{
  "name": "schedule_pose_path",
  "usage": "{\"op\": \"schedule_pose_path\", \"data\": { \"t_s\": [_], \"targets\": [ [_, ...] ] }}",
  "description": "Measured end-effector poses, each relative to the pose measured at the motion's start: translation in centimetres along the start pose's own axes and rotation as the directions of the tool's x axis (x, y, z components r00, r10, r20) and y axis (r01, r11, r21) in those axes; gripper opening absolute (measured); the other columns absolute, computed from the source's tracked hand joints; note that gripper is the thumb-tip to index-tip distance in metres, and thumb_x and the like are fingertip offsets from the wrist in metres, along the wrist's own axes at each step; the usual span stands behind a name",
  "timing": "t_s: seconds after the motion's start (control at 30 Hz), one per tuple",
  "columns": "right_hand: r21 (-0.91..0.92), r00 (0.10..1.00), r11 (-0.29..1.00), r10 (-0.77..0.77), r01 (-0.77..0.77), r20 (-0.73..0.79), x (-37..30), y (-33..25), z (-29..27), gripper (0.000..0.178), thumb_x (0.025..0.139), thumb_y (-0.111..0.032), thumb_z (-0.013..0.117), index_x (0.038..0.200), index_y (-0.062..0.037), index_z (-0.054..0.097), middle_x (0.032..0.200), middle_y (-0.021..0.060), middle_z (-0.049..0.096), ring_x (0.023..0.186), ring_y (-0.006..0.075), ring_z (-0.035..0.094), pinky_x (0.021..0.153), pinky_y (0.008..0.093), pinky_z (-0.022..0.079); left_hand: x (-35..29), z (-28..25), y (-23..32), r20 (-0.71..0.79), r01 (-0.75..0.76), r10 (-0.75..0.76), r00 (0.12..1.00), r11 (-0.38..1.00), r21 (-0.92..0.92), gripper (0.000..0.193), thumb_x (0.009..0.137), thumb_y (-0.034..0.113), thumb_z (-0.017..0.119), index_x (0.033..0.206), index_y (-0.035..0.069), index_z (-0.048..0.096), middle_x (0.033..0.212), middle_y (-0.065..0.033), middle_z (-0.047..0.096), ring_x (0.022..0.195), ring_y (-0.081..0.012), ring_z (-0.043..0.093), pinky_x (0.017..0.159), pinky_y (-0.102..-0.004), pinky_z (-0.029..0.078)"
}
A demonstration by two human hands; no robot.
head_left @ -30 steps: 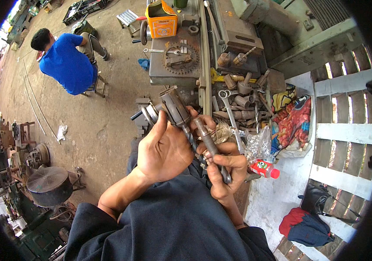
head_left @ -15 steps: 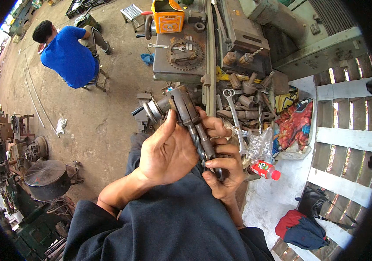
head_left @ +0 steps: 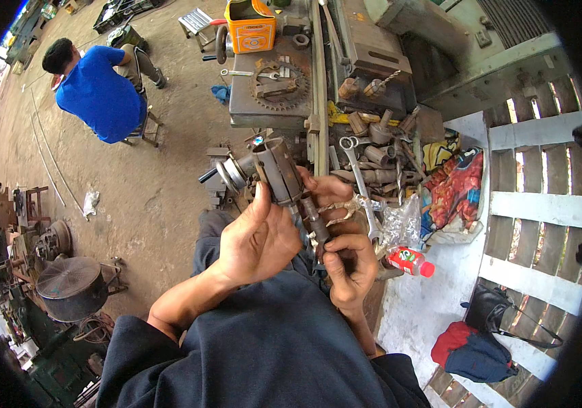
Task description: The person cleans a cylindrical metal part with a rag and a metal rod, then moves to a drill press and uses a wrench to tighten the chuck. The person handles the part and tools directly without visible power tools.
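- Far ahead and to the right of the grip I see a big grey-green machine [head_left: 454,34], only partly in my view.
- Well to the right of the grip are wooden slats [head_left: 539,207], pale and wide, with gaps between them.
- Ahead of the grip there is a metal table [head_left: 240,102].
- A person in a blue shirt [head_left: 100,95] sits on a low stool, ahead and to the left of the grip, with the back toward us.
- Well to the left of the grip, a round black drum [head_left: 70,292] is near the floor machines.
- On the table, beyond the grip, stands a yellow-orange container [head_left: 251,34]; nearer to the grip, a toothed ring [head_left: 278,106] lies flat.
- Just to the right of the grip, a wrench [head_left: 361,177] slants beside a heap of metal parts [head_left: 387,178].
- The left hand [head_left: 260,238] has its palm turned up; its thumb presses along one side of a slotted metal cylinder, and its fingers curl behind.
- The right hand [head_left: 352,272] makes a narrow pinch, thumb and finger on the lower end of a dark shaft.
- The slotted metal cylinder [head_left: 278,170] rests tilted in the left grip.
- The dark shaft [head_left: 314,221], the smallest, is between both hands, its upper end beside the cylinder; whether they touch, I cannot tell.
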State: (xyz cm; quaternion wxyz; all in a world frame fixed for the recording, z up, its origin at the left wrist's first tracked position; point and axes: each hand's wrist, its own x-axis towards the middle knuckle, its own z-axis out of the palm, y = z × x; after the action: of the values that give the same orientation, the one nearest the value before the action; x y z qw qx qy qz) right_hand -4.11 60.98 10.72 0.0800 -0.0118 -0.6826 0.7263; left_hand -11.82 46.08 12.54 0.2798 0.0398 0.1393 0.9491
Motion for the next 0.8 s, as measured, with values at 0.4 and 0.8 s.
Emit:
{"op": "schedule_pose_path", "data": {
  "t_s": [0.4,0.8],
  "targets": [
    [-0.064,0.898,0.994,-0.106,0.087,-0.426,0.8,2.5,-4.7,0.012,0.093,-0.003,0.062,0.103,-0.0001,0.056,0.104,0.0114,0.057,0.078,0.0131,0.056,0.07,0.0251,0.045,1.0,-2.1,1.2,0.465,-0.526,0.244,0.851,0.404,0.749,0.055,0.094,0.045,0.064,0.126,0.001,0.054,0.142,-0.0249,0.045,0.134,-0.0364,0.045,0.108,-0.0485,0.038],
    [-0.555,0.85,0.816,-0.17,-0.161,-0.498,0.4,7.4,-12.1,0.021,0.096,-0.003,0.055,0.117,0.0009,0.055,0.108,0.0105,0.059,0.097,0.0205,0.056,0.088,0.0327,0.044,0.5,-2.2,1.6,0.334,-0.388,0.221,0.916,0.281,0.878,0.056,0.093,0.046,0.065,0.119,-0.003,0.054,0.126,-0.0185,0.054,0.107,-0.0248,0.057,0.095,-0.0375,0.045]
  ]
}}
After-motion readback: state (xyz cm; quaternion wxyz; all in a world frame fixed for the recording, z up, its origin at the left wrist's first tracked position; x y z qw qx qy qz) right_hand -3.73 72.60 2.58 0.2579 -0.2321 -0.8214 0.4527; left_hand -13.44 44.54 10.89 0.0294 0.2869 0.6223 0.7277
